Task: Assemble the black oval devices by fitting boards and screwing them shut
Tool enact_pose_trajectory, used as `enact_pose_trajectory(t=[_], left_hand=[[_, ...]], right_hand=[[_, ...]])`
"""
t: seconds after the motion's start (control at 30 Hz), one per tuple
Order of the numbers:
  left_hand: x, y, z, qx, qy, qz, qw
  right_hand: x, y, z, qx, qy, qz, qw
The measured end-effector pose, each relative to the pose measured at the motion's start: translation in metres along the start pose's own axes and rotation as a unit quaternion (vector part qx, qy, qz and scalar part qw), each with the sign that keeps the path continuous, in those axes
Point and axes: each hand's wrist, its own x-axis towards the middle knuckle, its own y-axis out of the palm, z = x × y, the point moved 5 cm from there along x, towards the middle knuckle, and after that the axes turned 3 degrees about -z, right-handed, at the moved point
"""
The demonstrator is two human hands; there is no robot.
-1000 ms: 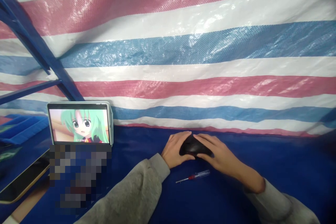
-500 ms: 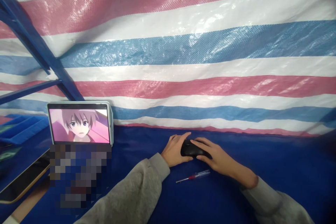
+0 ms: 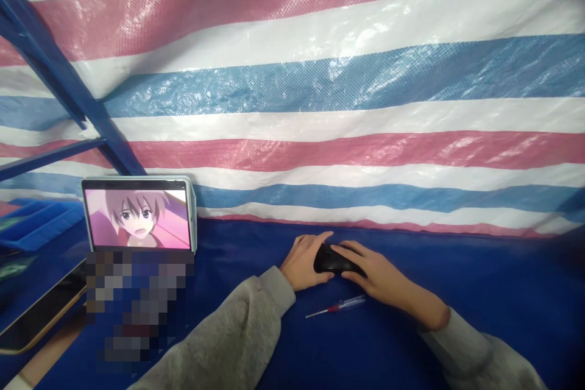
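Holding: left hand (image 3: 304, 263) and right hand (image 3: 379, 271) clasp a black mouse-shaped shell (image 3: 333, 259) between them, near the far edge of the blue table cover (image 3: 479, 292).
Fingers: slightly spread, curved over the shell from both sides; fingertips nearly meet on top.
Container: blue plastic tray (image 3: 43, 226), far left corner; contents too small to tell.
Nearby: red-handled screwdriver (image 3: 336, 307) lies just below the hands, untouched; upright tablet (image 3: 137, 214) stands well left, a blurred patch below it.

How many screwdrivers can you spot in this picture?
1: a small red-and-clear screwdriver lying on the blue tabletop, just below the left hand and right hand, which hold a black mouse. Another could be hidden under the blurred patch.
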Motion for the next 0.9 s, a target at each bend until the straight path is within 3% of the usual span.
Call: enact_pose_trajectory(t=[0.47, 0.9], left_hand=[[0.0004, -0.0002, 0.0006, -0.018, -0.019, 0.013, 1.000], [-0.0008, 0.0015, 0.0005, -0.004, 0.004, 0.014, 1.000]], right_hand=[[-0.0001, 0.0071, -0.0031, -0.004, 0.014, 0.020, 1.000], [0.0009, 0.0070, -0.0029, 0.008, 0.030, 0.030, 0.999]])
